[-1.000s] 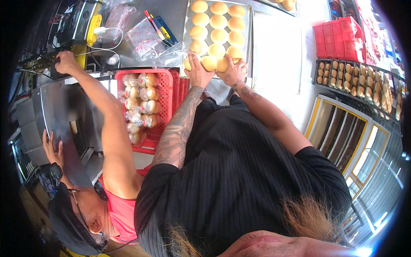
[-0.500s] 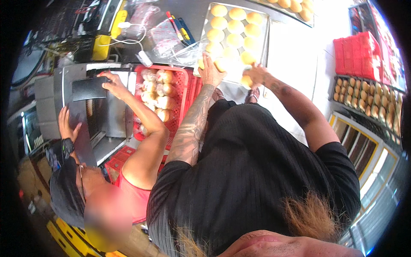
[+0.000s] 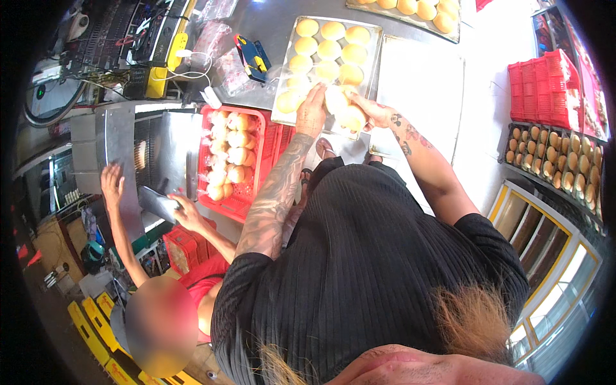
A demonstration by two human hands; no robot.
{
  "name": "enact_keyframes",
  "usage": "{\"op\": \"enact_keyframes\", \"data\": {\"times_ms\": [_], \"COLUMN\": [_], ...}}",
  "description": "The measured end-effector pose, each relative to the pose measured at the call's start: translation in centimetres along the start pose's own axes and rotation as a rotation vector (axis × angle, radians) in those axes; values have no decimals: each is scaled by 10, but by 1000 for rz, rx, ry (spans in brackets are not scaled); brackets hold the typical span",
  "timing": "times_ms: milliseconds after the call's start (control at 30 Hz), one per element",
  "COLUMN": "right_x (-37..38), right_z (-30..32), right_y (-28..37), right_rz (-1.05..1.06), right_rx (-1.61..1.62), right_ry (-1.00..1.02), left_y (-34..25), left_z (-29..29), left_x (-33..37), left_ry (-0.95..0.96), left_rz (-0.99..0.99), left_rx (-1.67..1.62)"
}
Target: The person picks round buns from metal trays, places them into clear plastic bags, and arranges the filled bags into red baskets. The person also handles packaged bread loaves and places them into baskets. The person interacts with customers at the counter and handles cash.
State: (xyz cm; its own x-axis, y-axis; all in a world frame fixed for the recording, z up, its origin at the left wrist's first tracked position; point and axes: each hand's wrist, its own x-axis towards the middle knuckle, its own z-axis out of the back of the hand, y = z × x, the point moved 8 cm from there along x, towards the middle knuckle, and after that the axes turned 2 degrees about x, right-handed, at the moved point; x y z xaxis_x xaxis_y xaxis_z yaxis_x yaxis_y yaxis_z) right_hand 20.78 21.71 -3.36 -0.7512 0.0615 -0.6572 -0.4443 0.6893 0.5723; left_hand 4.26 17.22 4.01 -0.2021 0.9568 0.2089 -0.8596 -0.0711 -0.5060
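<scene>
A metal baking tray of round golden buns sits at the table's front edge. Over its near end, my right hand is closed around a bun, fingers curled under it. Another pale bun lies between my hands, washed out by bright light. My left hand reaches beside that bun, fingers held together and pointing up and right. Its thumb and whatever it grips are hidden; I cannot tell whether clear plastic is around these buns.
Left stands a red crate of bagged buns, beside a metal machine where a co-worker's hand holds a dark flat piece. Yellow-black tools lie beside plastic bags. Another bun tray is behind; red crates stand right.
My right hand has moved left and up with its bun, closer to my left hand. The co-worker's hands have shifted down, and the dark piece is lower and tilted.
</scene>
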Motion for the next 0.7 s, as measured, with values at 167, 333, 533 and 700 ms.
{"op": "enact_keyframes", "data": {"times_ms": [167, 333, 533, 700], "right_x": [4, 3, 0, 35], "right_z": [12, 10, 12, 10], "right_y": [-21, -34, -20, -6], "right_rz": [51, 67, 392, 461], "right_rx": [119, 160, 381, 189], "right_ry": [-41, -209, -230, -368], "left_y": [-20, -34, -53, -68], "left_z": [-10, -25, -34, -33], "left_x": [-9, -16, -17, -14], "left_ry": [109, 284, 403, 352], "left_rz": [-20, -11, 49, -71], "left_rx": [72, 56, 33, 11]}}
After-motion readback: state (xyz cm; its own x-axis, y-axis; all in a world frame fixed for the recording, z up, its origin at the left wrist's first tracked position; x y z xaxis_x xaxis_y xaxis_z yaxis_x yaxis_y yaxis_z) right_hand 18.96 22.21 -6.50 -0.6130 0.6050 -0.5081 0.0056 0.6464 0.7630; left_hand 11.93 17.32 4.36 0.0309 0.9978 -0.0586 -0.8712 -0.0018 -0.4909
